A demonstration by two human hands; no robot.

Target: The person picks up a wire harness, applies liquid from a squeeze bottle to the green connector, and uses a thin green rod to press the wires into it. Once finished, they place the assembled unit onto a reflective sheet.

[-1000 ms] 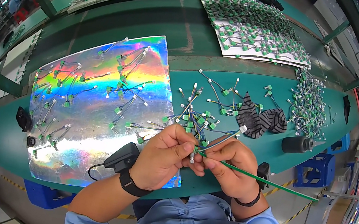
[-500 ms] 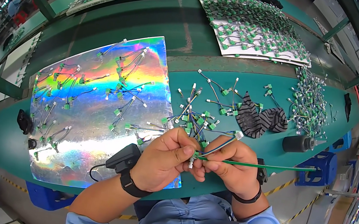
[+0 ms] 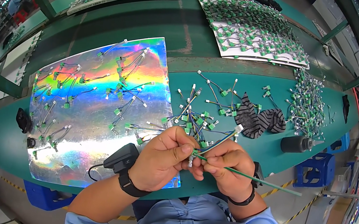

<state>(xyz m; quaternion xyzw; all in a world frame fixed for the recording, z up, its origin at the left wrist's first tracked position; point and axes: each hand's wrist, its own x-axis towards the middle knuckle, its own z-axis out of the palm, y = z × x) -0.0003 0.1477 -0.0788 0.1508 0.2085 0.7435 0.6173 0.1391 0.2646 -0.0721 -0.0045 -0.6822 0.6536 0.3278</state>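
Between the thumb and fingers of my left hand (image 3: 164,158) is a small green circuit board (image 3: 193,153) with a metal shaft pointing down. Its short wires end in a white connector (image 3: 238,128), which sticks up over my right hand (image 3: 231,166). My right hand pinches a thin green stick (image 3: 262,181), its inner end against the board and its long end slanting down to the right. Just beyond my hands lies a loose heap of similar wired boards (image 3: 197,119).
A shiny rainbow sheet (image 3: 92,138) with scattered wired boards covers the left of the green table. To the right are a striped cloth (image 3: 257,122), a dark bottle (image 3: 294,145) and a pile of boards (image 3: 307,103). Loaded white panels (image 3: 244,53) stand farther back.
The outer end of the green stick has swung downward, and my right hand has turned with it. My left hand still holds the board in nearly the same place.
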